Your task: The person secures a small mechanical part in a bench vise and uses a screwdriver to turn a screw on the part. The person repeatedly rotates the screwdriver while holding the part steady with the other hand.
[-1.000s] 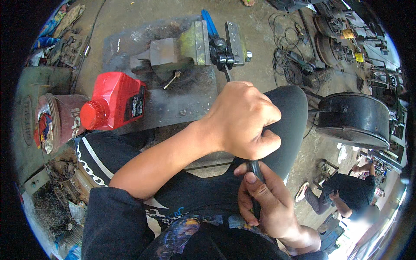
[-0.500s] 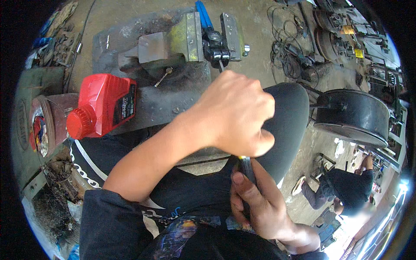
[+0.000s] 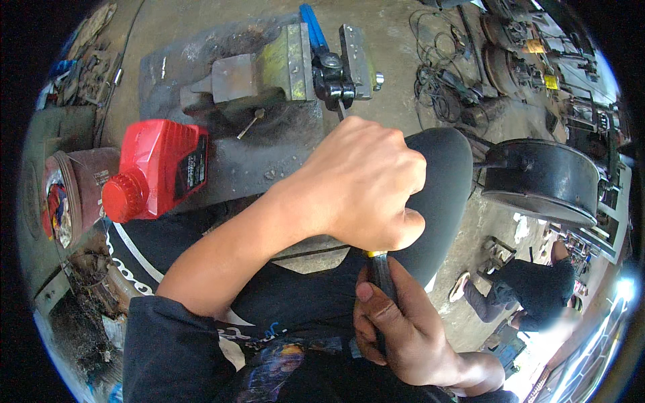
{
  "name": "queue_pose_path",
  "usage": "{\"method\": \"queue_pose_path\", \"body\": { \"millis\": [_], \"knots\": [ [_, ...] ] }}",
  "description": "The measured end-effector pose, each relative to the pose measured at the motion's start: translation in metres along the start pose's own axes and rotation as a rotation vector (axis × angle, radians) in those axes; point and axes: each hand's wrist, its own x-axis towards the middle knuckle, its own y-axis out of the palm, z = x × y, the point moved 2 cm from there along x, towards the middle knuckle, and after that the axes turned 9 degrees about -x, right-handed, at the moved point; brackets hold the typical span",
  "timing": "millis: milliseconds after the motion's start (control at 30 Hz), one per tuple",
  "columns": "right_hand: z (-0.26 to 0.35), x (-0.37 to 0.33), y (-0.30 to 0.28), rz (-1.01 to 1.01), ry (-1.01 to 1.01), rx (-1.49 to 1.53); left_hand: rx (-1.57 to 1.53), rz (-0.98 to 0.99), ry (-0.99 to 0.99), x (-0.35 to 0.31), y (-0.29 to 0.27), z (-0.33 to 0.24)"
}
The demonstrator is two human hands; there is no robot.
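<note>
My right hand [image 3: 406, 322] is closed around the black handle [image 3: 380, 275] of a tool with a yellow collar. My left hand [image 3: 369, 185] makes a fist in front of it, wrapped around the tool's hidden middle. Beyond the left knuckles a thin metal end [image 3: 342, 111] shows, meeting the black jointed head [image 3: 332, 84] of a blue-handled hand tool [image 3: 314, 28]. That head sits between the jaws of a yellow-green bench vise [image 3: 285, 64]. Whether the black-handled tool is a file or a screwdriver I cannot tell.
A red plastic bottle [image 3: 158, 168] stands left of my forearm, beside a bucket with rags [image 3: 74, 188]. A dark rounded seat-like pad [image 3: 440, 195] and a black drum [image 3: 544, 178] lie to the right. Cables [image 3: 437, 84] cover the floor behind. Another person [image 3: 531, 289] crouches at far right.
Both hands remain on the black-handled tool, the right hand slightly lower and nearer me. The whole view has shifted slightly.
</note>
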Motion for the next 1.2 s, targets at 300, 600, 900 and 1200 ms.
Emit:
{"method": "queue_pose_path", "body": {
  "millis": [300,600,900,1200],
  "knots": [
    [-0.001,0.009,-0.004,0.031,-0.033,-0.038,0.023,-0.092,0.029,0.003,0.0,0.008],
    [0.0,0.009,-0.003,0.01,0.006,0.007,0.011,-0.095,0.011,0.003,0.001,0.009],
    [0.002,-0.002,-0.001,0.048,-0.025,0.004,-0.017,-0.091,0.012,0.001,0.001,0.002],
    [0.003,0.01,-0.001,0.007,-0.031,-0.042,0.022,-0.03,-0.041,0.004,0.001,0.009]
  ]
}}
